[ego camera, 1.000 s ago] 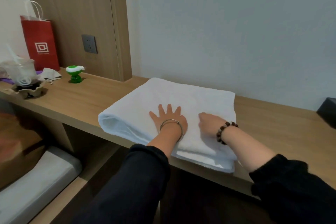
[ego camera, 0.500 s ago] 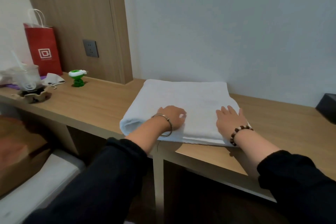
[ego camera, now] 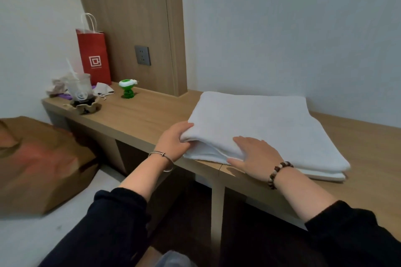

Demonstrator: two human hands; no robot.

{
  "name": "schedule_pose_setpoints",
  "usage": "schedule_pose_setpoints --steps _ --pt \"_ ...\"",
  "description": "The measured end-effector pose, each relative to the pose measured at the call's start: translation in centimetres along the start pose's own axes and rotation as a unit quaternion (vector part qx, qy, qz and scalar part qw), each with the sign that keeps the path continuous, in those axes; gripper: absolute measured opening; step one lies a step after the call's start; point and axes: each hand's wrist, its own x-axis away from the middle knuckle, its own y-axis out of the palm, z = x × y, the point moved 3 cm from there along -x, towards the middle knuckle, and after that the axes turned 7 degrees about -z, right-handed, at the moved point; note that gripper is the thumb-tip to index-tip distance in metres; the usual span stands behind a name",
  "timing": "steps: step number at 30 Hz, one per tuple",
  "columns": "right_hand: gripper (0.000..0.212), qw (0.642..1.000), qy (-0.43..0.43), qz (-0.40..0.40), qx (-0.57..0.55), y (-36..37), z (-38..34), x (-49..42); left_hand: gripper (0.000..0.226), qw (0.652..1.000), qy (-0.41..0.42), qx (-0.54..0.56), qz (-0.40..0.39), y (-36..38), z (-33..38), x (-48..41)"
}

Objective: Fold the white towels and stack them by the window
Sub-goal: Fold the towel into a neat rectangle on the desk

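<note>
The left hand is gripping the near left corner of the folded towel, thumb on top and fingers curled underneath. The right hand is lying flat on its near edge, fingers straight and close together. The towel is resting on the wooden desk. Farther left, a green toy and a red bag are standing.

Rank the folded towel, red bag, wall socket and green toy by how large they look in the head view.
1. folded towel
2. red bag
3. wall socket and green toy, too alike to rank
</note>
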Motion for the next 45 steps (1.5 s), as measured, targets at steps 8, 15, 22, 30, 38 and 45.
schedule_pose_setpoints --steps 8,15,22,30,38,45 --pt "0.052 0.991 0.044 0.066 0.110 0.8 -3.0 -2.2 0.059 0.993 0.039 -0.100 0.041 0.5 -0.9 -0.1" --pt "0.043 0.989 -0.007 0.084 0.124 1.2 -1.7 -1.8 0.066 0.970 0.104 -0.214 -0.043 -0.1 -3.3 -0.3" --pt "0.073 0.988 -0.001 0.007 0.152 1.7 -0.8 -0.5 0.070 0.951 0.136 -0.251 -0.117 0.1 -2.9 -0.6" --pt "0.036 0.971 -0.013 -0.008 -0.237 -3.0 3.7 1.4 0.055 0.941 -0.040 -0.293 -0.166 -1.0 2.7 -1.9" --pt "0.052 0.996 0.077 -0.038 0.029 0.4 6.7 -2.9 0.054 0.937 -0.080 -0.280 -0.194 7.7 6.4 -4.0" --pt "0.043 0.982 0.185 0.007 0.041 -2.4 12.8 0.5 0.052 0.938 -0.096 -0.270 -0.195 7.1 5.2 -4.2"
